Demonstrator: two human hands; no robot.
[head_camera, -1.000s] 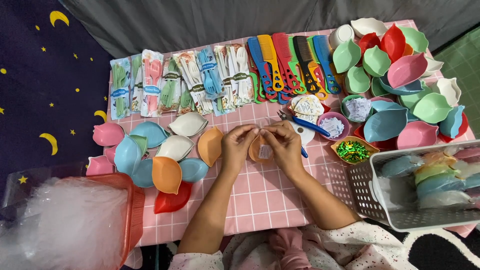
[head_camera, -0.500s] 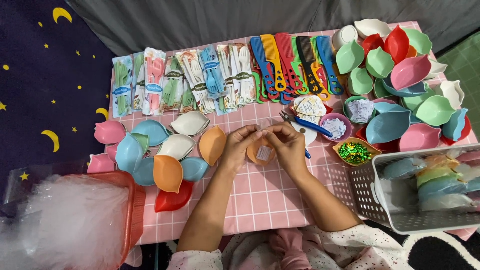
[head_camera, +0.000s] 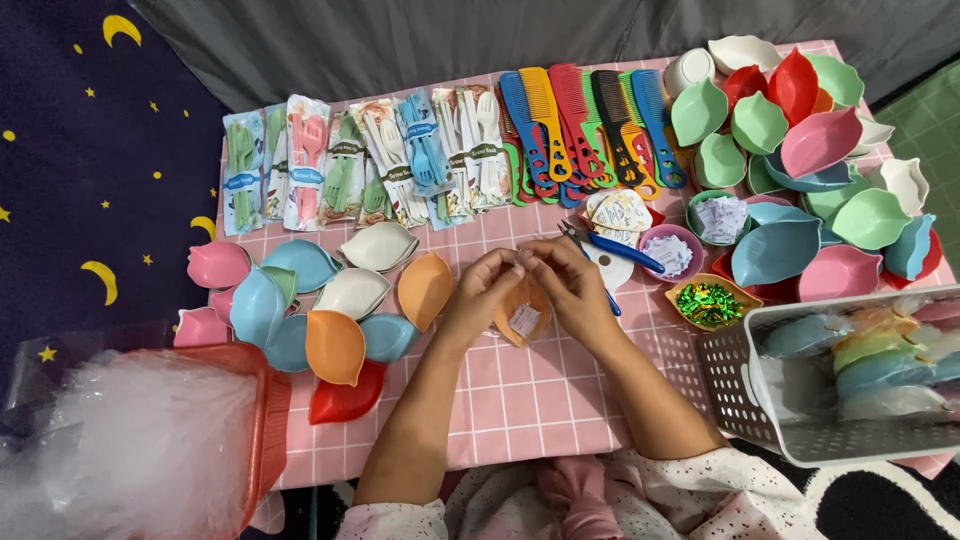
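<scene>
Table: pink checked cloth (head_camera: 530, 400), crowded on three sides.
Far edge: packs of cutlery (head_camera: 350, 170) in a row, then combs (head_camera: 585, 125) in blue, yellow, red, green and black.
Left: loose leaf-shaped dishes (head_camera: 320, 310) in pink, blue, cream and orange; nearer, a red basket (head_camera: 270, 420) of clear bags.
Right: a heap of dishes (head_camera: 800, 140); small bowls of paper slips (head_camera: 670, 250) and green bits (head_camera: 708, 300); a white crate (head_camera: 740, 390) of wrapped dishes.
In the way: blue-handled pliers (head_camera: 610, 245) just behind the hands.
Orange dish (head_camera: 522, 312): at the table's middle, in a clear wrap with a white slip inside, between both hands.
Left hand (head_camera: 480, 295): fingers curled narrow, pinching the wrap's top above the dish.
Right hand (head_camera: 575, 285): fingers likewise narrow, pinching the same top; fingertips of both hands meet.
</scene>
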